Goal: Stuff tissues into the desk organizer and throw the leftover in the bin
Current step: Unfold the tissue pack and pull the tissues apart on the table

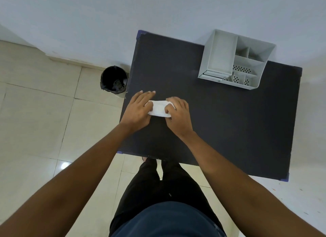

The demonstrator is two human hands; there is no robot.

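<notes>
A white folded tissue point(159, 109) lies on the dark table point(220, 117) near its left edge. My left hand point(139, 109) covers the tissue's left end, thumb on it and fingers stretched flat. My right hand point(178, 113) grips the right end with curled fingers. The light grey desk organizer point(234, 59) stands at the table's far right corner, with one large compartment and several small perforated ones, all showing no contents. A black lined bin point(114, 80) stands on the floor beside the table's left edge.
A white wall runs behind the table and bin. Beige floor tiles point(44, 104) spread to the left. My legs in dark trousers point(164, 187) stand at the table's near edge.
</notes>
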